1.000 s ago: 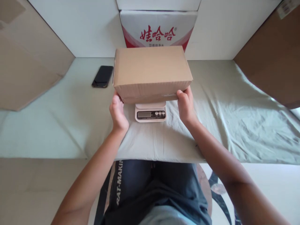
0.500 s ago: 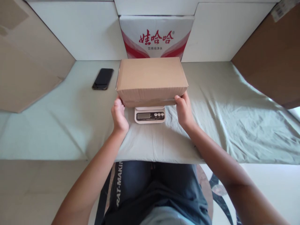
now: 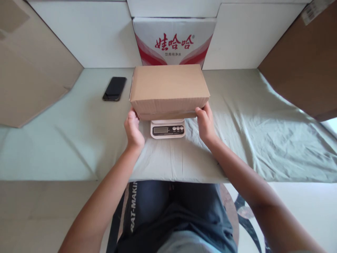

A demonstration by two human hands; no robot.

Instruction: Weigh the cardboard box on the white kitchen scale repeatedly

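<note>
A closed brown cardboard box [image 3: 168, 88] rests on a small white digital scale [image 3: 167, 129], whose display and buttons show below the box's near edge. My left hand [image 3: 133, 129] grips the box's near left corner. My right hand [image 3: 206, 123] grips its near right corner. Most of the scale is hidden under the box.
A black phone [image 3: 114, 88] lies on the green cloth [image 3: 250, 133] to the left of the box. A white and red printed carton [image 3: 173, 40] stands against the back wall. Large cardboard sheets lean at the left [image 3: 28, 70] and right [image 3: 305, 66].
The box has come down from a raised position onto the scale, and my hands followed it down. Over the last half second it barely moved.
</note>
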